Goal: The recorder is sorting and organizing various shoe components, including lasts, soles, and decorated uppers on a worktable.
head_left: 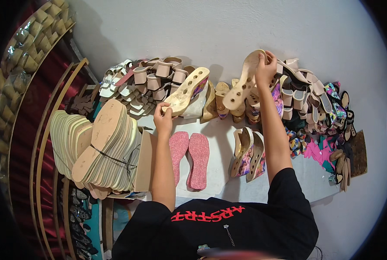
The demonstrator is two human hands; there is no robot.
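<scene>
My left hand (164, 120) grips the toe end of a wedge shoe sole (187, 92), pale on top, with holes along it and a colourful patterned side. In my right hand (266, 71) is a second pale wedge sole (242, 84), raised above the table with its holed end pointing down toward me. Between my forearms lies a pair of pink speckled insoles (198, 161), partly behind my left arm. Two wedge soles with floral sides (248, 157) rest on their edges beside my right forearm.
A carton (145, 160) at left holds tied stacks of flat insoles (111, 147). Heaped block-heel sandals (158, 73) line the wall, with more shoes (304, 93) at right. Pink cloth scraps (319, 151) lie on the white table (221, 173). A shelf rack (57, 121) stands far left.
</scene>
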